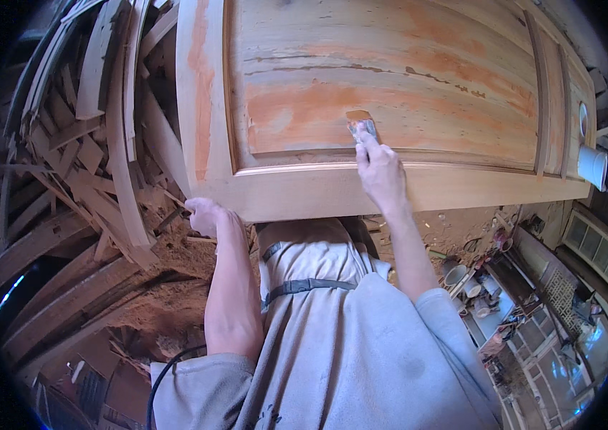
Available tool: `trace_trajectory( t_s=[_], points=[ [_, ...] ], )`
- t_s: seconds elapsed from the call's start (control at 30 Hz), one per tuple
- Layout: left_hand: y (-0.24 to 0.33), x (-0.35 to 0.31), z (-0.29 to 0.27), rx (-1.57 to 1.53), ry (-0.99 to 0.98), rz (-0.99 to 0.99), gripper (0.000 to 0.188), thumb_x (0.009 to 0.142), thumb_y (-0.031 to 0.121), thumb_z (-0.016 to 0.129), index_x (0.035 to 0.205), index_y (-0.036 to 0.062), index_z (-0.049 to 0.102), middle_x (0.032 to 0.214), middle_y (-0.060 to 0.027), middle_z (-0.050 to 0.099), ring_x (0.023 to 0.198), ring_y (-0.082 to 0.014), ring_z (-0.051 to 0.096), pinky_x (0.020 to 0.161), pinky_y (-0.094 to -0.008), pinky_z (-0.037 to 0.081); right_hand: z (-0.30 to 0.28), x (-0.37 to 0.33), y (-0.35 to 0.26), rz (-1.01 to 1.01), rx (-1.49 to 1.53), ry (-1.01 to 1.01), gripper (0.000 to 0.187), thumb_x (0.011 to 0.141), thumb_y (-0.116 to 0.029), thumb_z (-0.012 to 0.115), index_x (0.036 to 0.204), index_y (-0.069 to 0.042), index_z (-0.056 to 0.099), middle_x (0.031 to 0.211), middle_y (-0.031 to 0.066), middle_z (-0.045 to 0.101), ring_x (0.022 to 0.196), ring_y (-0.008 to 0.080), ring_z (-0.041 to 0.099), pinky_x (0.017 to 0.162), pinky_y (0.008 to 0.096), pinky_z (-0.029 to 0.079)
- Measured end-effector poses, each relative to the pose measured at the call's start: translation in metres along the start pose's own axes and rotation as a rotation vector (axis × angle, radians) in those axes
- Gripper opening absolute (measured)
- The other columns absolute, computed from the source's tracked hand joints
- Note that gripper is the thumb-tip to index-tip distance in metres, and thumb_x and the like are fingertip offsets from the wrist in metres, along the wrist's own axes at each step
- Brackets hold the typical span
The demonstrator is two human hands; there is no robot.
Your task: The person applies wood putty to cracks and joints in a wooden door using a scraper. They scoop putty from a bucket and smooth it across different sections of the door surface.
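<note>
A wooden panelled door (pixel 304 192) lies flat in front of me, its recessed panel smeared with orange filler. Within my right hand (pixel 381 170) is a putty knife (pixel 362 127), fingers closed round its handle. Orange filler coats the blade, which is at the panel's surface near the lower moulding. My left hand (pixel 207 216) is at the near left corner of the door with its fingers curled closed. What those fingers hold, if anything, is hidden. A dark, uneven crack (pixel 361 69) runs across the panel beyond the knife.
Scrap boards (pixel 114 136) are heaped to the left, close by the door. A white tub (pixel 592 168) stands at the door's right end. Sawdust (pixel 182 287) covers the floor. Low on the right, containers and tools crowd a cluttered bench (pixel 486 322).
</note>
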State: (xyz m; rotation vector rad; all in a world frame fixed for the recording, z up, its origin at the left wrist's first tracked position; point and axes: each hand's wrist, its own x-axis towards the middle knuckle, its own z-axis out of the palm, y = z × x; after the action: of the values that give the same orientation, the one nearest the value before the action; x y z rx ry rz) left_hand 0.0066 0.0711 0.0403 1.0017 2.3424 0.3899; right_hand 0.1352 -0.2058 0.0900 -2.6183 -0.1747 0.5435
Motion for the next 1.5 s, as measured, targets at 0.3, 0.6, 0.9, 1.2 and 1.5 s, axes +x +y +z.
trace_trajectory(
  t_s=[0.3,0.6,0.9,1.2,1.5],
  points=[
    [0.001,-0.006,-0.002,-0.008,0.0,0.034,0.058,0.094,0.039,0.047,0.101,-0.0148,0.067,0.105,-0.0309,0.07,0.094,-0.0425,0.07,0.08,-0.0494,0.056,0.018,0.027,0.011,-0.078,0.046,0.172,0.039,0.1,-0.027,0.053,0.137,-0.016,0.059,0.088,0.0279,0.067,0.085,0.0461,0.067,0.076,0.0545,0.054],
    [0.0,0.001,-0.008,-0.011,-0.025,0.024,0.06,0.094,0.043,0.048,0.105,-0.0123,0.067,0.103,-0.0277,0.072,0.091,-0.0408,0.072,0.079,-0.0486,0.059,-0.026,-0.015,0.039,-0.112,0.019,-0.071,0.041,0.099,-0.028,0.055,0.138,-0.017,0.058,0.095,0.0241,0.07,0.089,0.0431,0.068,0.08,0.054,0.053],
    [-0.005,0.009,-0.001,0.053,0.007,0.051,0.061,0.095,0.048,0.047,0.103,-0.0077,0.071,0.1,-0.0248,0.073,0.092,-0.0388,0.072,0.081,-0.0468,0.059,-0.062,0.06,-0.025,-0.41,-0.517,-0.406,0.028,0.1,-0.032,0.055,0.126,-0.021,0.062,0.094,0.0212,0.071,0.088,0.0412,0.067,0.076,0.0518,0.053],
    [-0.015,0.018,0.005,-0.033,0.019,0.081,0.058,0.093,0.048,0.048,0.094,-0.0045,0.073,0.095,-0.0247,0.073,0.089,-0.0399,0.072,0.078,-0.0497,0.057,-0.099,0.082,-0.008,-0.385,-0.637,-0.514,0.025,0.101,-0.037,0.052,0.117,-0.021,0.063,0.096,0.016,0.072,0.09,0.0388,0.069,0.077,0.051,0.055],
    [-0.015,0.016,0.003,0.042,0.068,0.102,0.053,0.089,0.046,0.047,0.094,-0.0001,0.073,0.09,-0.0212,0.074,0.086,-0.0401,0.071,0.078,-0.0516,0.055,-0.083,0.009,0.036,-0.161,-0.049,-0.25,0.038,0.1,-0.029,0.058,0.133,-0.012,0.064,0.102,0.0239,0.071,0.09,0.0382,0.07,0.081,0.0425,0.054]
  ],
)
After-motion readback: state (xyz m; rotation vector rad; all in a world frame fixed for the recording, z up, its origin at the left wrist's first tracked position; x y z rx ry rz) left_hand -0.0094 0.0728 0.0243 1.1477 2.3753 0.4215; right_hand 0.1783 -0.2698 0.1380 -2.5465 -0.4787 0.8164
